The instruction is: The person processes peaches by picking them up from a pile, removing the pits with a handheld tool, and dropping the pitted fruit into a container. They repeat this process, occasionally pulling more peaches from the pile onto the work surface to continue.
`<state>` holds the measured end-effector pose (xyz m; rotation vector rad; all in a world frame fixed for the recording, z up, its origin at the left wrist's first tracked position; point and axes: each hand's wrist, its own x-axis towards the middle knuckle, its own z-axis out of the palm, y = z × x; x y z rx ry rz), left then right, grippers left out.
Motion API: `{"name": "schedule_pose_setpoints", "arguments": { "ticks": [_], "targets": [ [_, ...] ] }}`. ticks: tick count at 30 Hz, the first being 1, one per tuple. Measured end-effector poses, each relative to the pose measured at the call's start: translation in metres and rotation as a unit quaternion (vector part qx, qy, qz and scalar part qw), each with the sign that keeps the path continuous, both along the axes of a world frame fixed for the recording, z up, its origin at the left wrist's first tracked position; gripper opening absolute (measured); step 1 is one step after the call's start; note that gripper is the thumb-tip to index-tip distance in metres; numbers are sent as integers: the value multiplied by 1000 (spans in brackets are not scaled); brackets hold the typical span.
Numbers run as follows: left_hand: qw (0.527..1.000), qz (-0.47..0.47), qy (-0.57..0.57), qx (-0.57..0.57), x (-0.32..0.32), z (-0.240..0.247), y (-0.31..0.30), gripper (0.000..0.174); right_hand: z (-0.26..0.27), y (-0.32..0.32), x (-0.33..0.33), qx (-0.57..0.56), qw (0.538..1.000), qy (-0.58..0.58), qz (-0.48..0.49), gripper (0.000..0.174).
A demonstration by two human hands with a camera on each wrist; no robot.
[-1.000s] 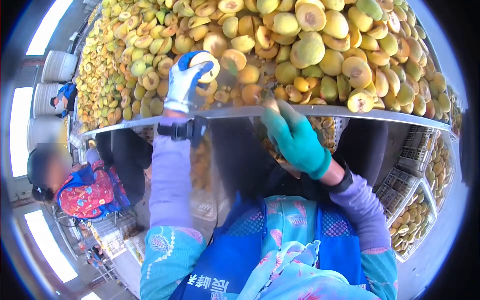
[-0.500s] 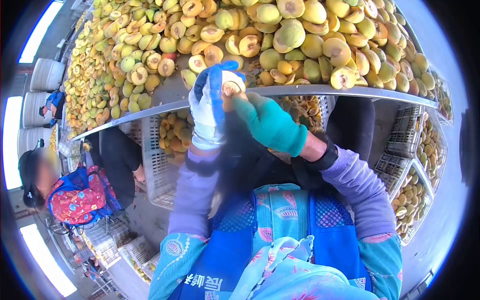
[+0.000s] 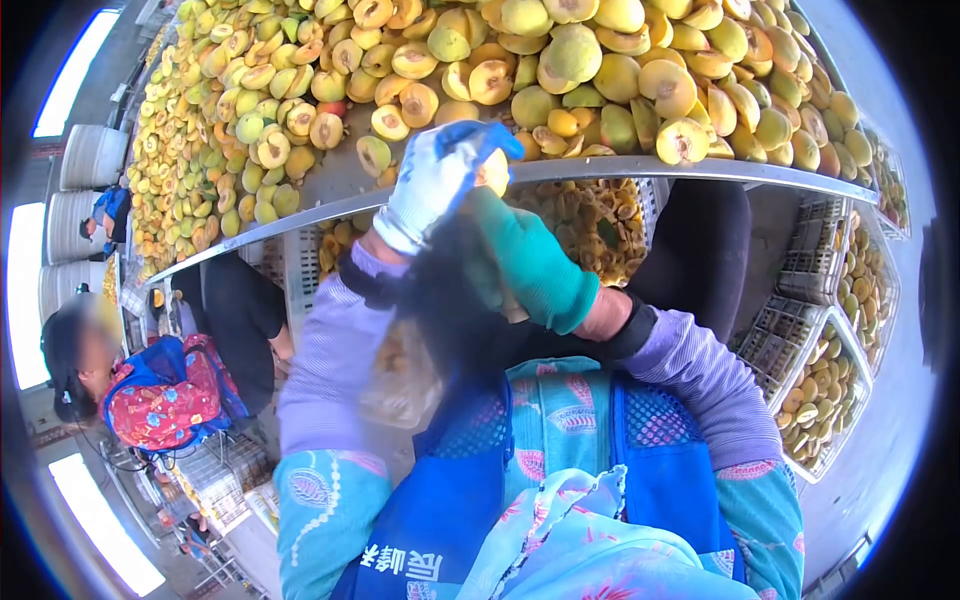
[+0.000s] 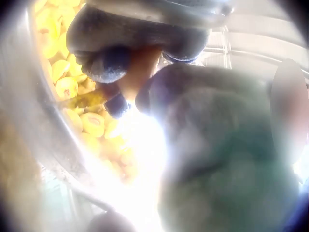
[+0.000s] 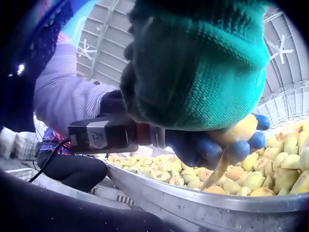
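My left hand (image 3: pixel 435 185), in a white glove with blue-coated fingers, grips a yellow peach half (image 3: pixel 495 173) just over the table's near edge. In the right wrist view the blue fingers curl round the peach half (image 5: pixel 241 131). My right hand (image 3: pixel 540 265), in a green knitted glove, is right against the fruit with its fingers curled. A slim tool (image 3: pixel 515 312) shows its pale end under the right palm. A thin, juice-stained strip like a blade (image 5: pixel 217 169) sticks out past the blue fingers. The gloves hide most of the tool.
A metal-rimmed table (image 3: pixel 620 168) bears a large heap of peaches (image 3: pixel 570 60), many halved. Under its edge stands a crate of peach scraps (image 3: pixel 600 225). Crates of fruit (image 3: pixel 825 395) stand at right. Another person (image 3: pixel 170 390) sits at left, near white tubs (image 3: pixel 90 155).
The left hand has brought the peach half from over the heap towards the right, to the table edge. The right hand has come up to meet it, and the fruit has since turned in the grip.
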<state>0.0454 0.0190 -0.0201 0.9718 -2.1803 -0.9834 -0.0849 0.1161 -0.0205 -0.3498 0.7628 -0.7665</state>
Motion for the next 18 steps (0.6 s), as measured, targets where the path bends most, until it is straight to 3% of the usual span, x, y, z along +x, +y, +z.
{"name": "schedule_pose_setpoints", "arguments": {
  "ticks": [1,4,5,7,9,12,13,14,15,16,17,18],
  "targets": [
    [995,-36,-63,-72,2,-2,-5,30,-6,-2,-3,30,998,-60,14,46],
    [963,-42,79,253,-8,16,-5,41,-2,-2,-4,94,949,-301,8,41],
    [960,-84,93,249,-6,10,-7,47,-3,-3,-8,77,932,-353,37,43],
    [959,-69,135,241,-7,2,-2,40,-19,-5,-13,66,885,-455,73,43],
    [843,9,323,430,-14,-1,15,30,-23,-4,-16,46,844,-525,100,44],
    [746,230,488,391,-7,-20,42,48,-6,2,-16,57,830,-539,129,47],
    [942,201,219,155,17,-12,55,47,-4,2,-23,40,835,-531,138,48],
    [955,252,-55,-143,40,-4,67,46,-6,6,-37,60,858,-494,127,49],
    [944,320,71,40,72,3,66,34,-20,11,-50,84,891,-431,115,48],
    [883,369,195,216,97,10,62,23,-41,13,-58,103,920,-365,102,48],
    [899,390,-174,95,109,19,53,21,-61,14,-60,171,935,-300,82,45],
    [919,353,-174,21,125,8,32,19,-68,16,-53,213,948,-224,69,42]
  ]
}}
